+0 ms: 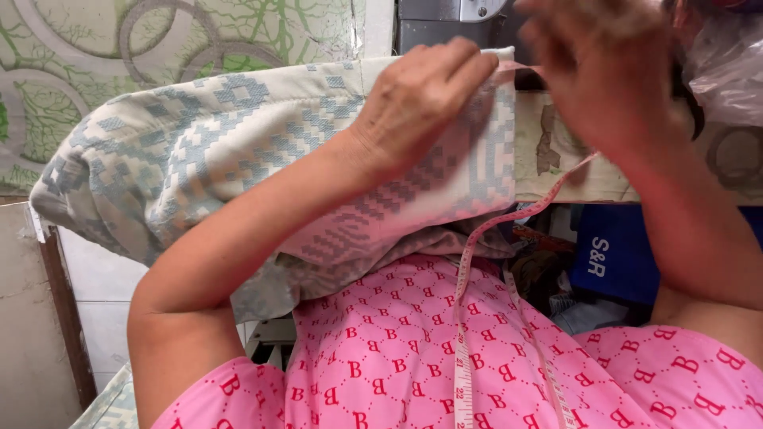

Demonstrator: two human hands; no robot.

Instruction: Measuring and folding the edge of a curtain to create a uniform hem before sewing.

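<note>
Left hand pinches the patterned cloth edge, fingers closed on it. Right hand (blurred, partly cut off) hovers near a tape measure; its grip cannot be told.

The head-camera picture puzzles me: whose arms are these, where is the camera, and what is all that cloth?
No machine here: a person wears a camera on the head, looking down, so you see their own arms and pink printed clothing. The left hand grips the edge of a folded cream cloth with a grey-blue woven pattern, held up over a patterned table surface. The right hand is raised close to the lens and blurred; whether it holds anything I cannot tell. A pink measuring tape hangs down the person's front.
</note>
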